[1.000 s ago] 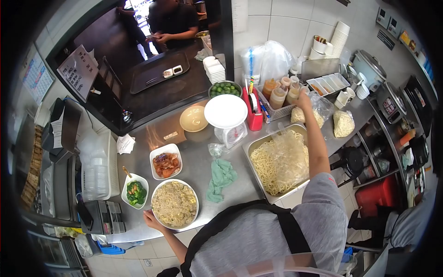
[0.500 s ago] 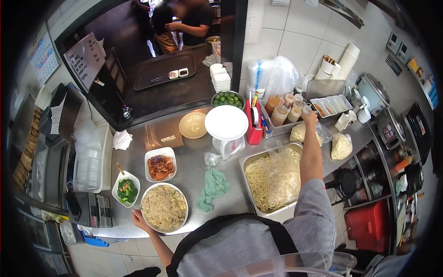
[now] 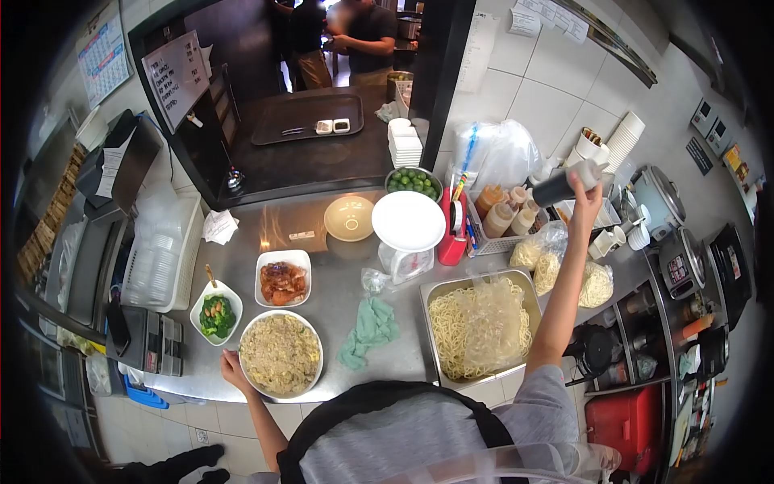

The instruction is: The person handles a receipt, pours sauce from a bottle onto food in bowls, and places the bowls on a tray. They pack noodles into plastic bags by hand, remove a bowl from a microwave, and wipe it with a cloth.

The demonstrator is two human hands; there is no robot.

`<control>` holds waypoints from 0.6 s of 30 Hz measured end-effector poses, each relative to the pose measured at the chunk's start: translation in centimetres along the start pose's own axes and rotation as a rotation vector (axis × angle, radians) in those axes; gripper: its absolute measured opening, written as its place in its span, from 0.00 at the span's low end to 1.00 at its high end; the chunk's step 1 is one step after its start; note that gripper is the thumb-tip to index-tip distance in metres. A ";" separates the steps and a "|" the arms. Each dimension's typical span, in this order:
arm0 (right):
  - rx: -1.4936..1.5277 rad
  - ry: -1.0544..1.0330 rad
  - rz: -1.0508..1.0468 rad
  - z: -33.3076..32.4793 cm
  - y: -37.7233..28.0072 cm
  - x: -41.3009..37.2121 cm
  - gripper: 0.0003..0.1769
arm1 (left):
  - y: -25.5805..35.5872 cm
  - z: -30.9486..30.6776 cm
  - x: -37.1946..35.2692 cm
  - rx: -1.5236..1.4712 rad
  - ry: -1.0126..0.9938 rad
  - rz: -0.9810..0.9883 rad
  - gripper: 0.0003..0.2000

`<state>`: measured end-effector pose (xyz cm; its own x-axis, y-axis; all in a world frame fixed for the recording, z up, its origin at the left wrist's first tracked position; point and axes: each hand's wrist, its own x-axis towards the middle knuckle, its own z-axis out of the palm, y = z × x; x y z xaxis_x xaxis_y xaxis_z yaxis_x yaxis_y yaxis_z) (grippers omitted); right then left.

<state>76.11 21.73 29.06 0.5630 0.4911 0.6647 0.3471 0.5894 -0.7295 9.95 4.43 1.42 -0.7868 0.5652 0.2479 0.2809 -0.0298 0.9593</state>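
Lifted above the condiment basket, a squeeze bottle (image 3: pixel 556 190) of dark sauce lies tilted almost sideways, nozzle toward the upper right. My right hand (image 3: pixel 588 202) is closed around it. At the lower left, my left hand (image 3: pixel 232 369) is right beside the rim of a round white bowl of fried rice (image 3: pixel 281 355); its small, partly hidden fingers do not show clearly whether they grip. Behind that bowl stands a square white dish of glazed reddish-brown food (image 3: pixel 283 279). Green vegetables (image 3: pixel 217 315) with brownish pieces fill another white bowl to its left.
A metal tray (image 3: pixel 430 323) of noodles with a plastic bag on top stands beside a green cloth (image 3: pixel 369 332). Behind are a white-topped scale (image 3: pixel 408 221), a beige bowl (image 3: pixel 348 219), limes (image 3: pixel 412 182) and bottles in a basket (image 3: pixel 501 216). People stand beyond the pass window.
My right hand has raised the dark squeeze bottle out of the basket area and tipped it over. My left hand stays beside the rice bowl. The head view has shifted slightly.
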 end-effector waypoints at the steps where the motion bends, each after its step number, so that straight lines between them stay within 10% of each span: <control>1: 0.111 0.010 -0.006 1.6 -1.6 -0.5 0.23 | 0.0 -0.1 0.0 0.003 -0.005 -0.005 0.20; 7: 0.576 -0.217 0.151 9.4 -6.6 -7.8 0.19 | 0.0 -0.1 0.0 -0.014 -0.006 -0.001 0.20; 18: -0.018 -0.983 0.095 20.7 -8.5 -22.7 0.33 | -0.3 -0.4 0.0 0.055 0.020 0.016 0.19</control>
<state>44.80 18.85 23.50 -0.2819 0.8548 0.4357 0.3484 0.5143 -0.7836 9.62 4.10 1.24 -0.7922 0.5488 0.2667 0.3233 0.0069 0.9463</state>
